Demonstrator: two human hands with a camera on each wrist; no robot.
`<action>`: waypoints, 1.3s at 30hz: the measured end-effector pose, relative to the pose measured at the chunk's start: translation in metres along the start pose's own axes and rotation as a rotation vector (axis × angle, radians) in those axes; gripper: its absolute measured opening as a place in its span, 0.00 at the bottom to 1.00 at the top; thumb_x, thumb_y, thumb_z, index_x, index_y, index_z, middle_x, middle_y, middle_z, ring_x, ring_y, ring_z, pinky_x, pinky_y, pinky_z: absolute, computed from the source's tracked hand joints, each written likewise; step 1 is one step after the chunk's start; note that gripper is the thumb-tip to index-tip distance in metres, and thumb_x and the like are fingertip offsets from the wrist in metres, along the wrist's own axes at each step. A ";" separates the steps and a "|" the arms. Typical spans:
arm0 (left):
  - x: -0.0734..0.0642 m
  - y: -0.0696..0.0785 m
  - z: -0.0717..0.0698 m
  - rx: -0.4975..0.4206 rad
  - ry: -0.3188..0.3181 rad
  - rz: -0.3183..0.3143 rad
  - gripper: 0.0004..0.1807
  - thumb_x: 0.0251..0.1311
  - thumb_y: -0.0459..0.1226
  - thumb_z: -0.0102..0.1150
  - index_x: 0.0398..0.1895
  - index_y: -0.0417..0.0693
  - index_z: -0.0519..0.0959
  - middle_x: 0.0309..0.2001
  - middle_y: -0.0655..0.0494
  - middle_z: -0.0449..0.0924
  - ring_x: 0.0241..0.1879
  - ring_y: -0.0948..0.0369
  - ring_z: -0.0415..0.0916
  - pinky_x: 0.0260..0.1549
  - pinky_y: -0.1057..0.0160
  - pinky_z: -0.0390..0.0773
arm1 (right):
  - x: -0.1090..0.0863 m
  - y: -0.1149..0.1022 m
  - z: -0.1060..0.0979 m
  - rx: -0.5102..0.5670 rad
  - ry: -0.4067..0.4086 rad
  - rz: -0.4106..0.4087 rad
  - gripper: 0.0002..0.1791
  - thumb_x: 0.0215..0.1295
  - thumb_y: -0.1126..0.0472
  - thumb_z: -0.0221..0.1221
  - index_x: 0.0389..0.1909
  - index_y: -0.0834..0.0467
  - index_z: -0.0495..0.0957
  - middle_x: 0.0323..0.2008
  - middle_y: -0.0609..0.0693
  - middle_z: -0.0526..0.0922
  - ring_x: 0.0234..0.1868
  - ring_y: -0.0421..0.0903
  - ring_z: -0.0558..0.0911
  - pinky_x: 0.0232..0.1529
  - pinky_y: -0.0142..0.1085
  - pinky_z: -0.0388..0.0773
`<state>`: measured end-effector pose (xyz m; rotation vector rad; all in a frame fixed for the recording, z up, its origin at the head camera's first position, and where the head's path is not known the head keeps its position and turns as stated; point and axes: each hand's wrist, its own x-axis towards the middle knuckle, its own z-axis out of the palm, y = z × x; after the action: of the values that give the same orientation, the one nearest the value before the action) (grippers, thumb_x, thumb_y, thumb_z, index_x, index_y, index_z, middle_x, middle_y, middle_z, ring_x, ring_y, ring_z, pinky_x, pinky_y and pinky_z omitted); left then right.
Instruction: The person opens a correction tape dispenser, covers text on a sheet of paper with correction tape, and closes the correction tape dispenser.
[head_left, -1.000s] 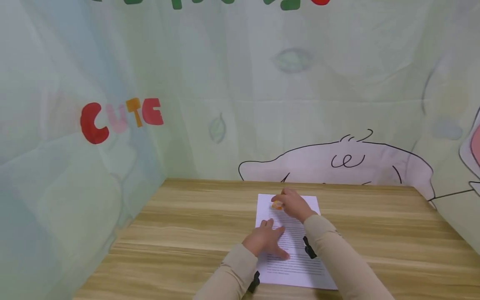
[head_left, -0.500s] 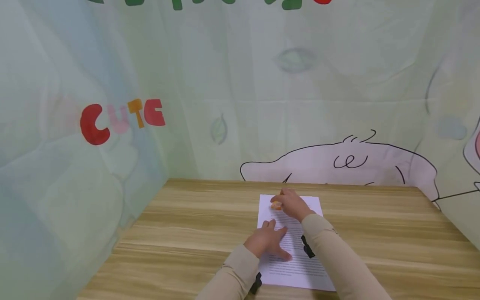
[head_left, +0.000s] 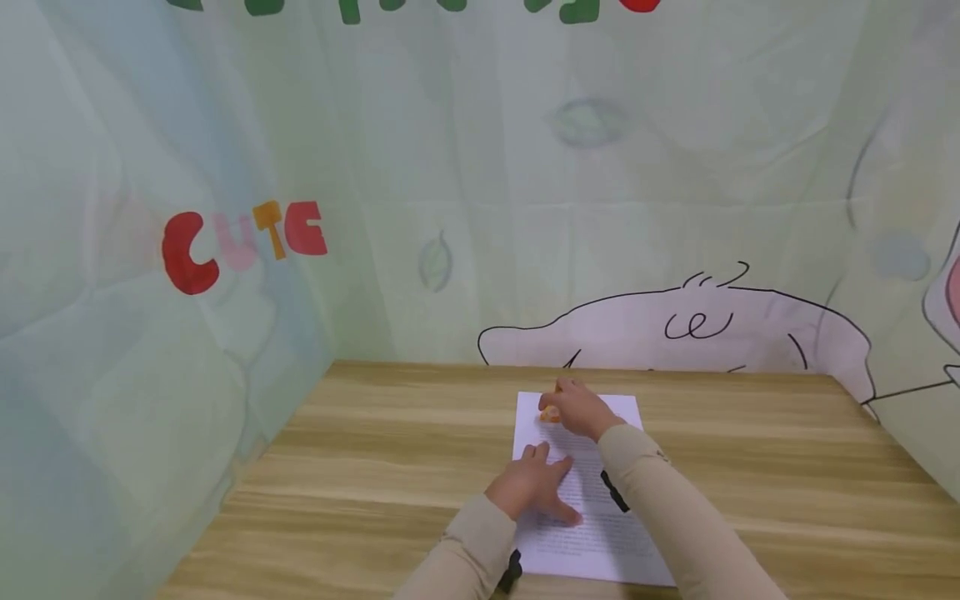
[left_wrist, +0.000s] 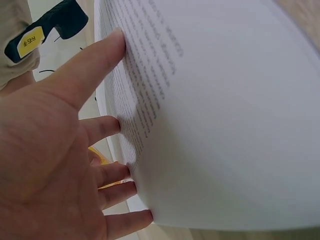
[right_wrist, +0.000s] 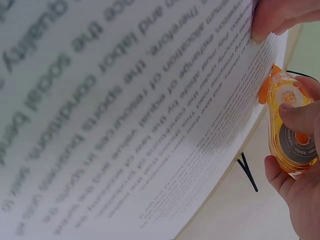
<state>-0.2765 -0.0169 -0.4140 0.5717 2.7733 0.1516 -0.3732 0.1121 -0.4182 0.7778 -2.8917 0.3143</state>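
1. Farthest left, the fabric backdrop [head_left: 187,375] bore the word CUTE [head_left: 187,253] in coloured letters, above a wood-grain table [head_left: 360,467].
2. A beige left sleeve [head_left: 461,554] came in from below, with a black strap [head_left: 512,572] beside its cuff.
3. The left hand [head_left: 534,485] rested on the printed sheet [head_left: 592,546], its fingers spread wide and gripping nothing — the fingertips and thumb touched the paper.
4. The sheet lay on the table beneath both hands, covered in lines of black text.
5. The orange tape dispenser [right_wrist: 296,146] was near the sheet's far edge, left of its middle, with its orange tip at the page; exact contact could not be told.
6. The right hand [head_left: 581,410] held that dispenser in a narrow grip — thumb on the clear casing's flat side, fingers around it.
7. Farther right came another black strap [head_left: 615,492], the right sleeve [head_left: 678,508] and, behind, a pale outlined cartoon figure [head_left: 750,325] on the backdrop.
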 end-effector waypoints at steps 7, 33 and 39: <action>0.000 -0.001 0.003 -0.010 0.004 -0.004 0.45 0.41 0.60 0.66 0.66 0.61 0.64 0.69 0.45 0.54 0.68 0.50 0.53 0.60 0.47 0.64 | 0.001 0.002 0.004 -0.005 -0.034 0.023 0.20 0.60 0.73 0.52 0.41 0.45 0.80 0.41 0.52 0.71 0.42 0.50 0.70 0.44 0.45 0.74; 0.000 0.001 0.003 -0.024 -0.005 -0.015 0.45 0.41 0.61 0.65 0.66 0.63 0.63 0.70 0.47 0.54 0.68 0.51 0.53 0.60 0.49 0.65 | -0.008 0.016 0.003 -0.025 -0.045 0.022 0.20 0.60 0.73 0.52 0.42 0.45 0.79 0.44 0.54 0.72 0.45 0.51 0.71 0.48 0.48 0.74; 0.004 -0.002 0.005 -0.014 0.021 -0.009 0.46 0.39 0.62 0.66 0.66 0.64 0.63 0.69 0.46 0.54 0.68 0.51 0.53 0.59 0.49 0.66 | -0.010 0.017 -0.004 -0.001 -0.074 0.048 0.21 0.61 0.73 0.51 0.43 0.45 0.79 0.48 0.56 0.72 0.50 0.54 0.71 0.51 0.51 0.73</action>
<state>-0.2785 -0.0166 -0.4203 0.5569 2.7923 0.1760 -0.3730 0.1321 -0.4187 0.7356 -2.9833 0.2945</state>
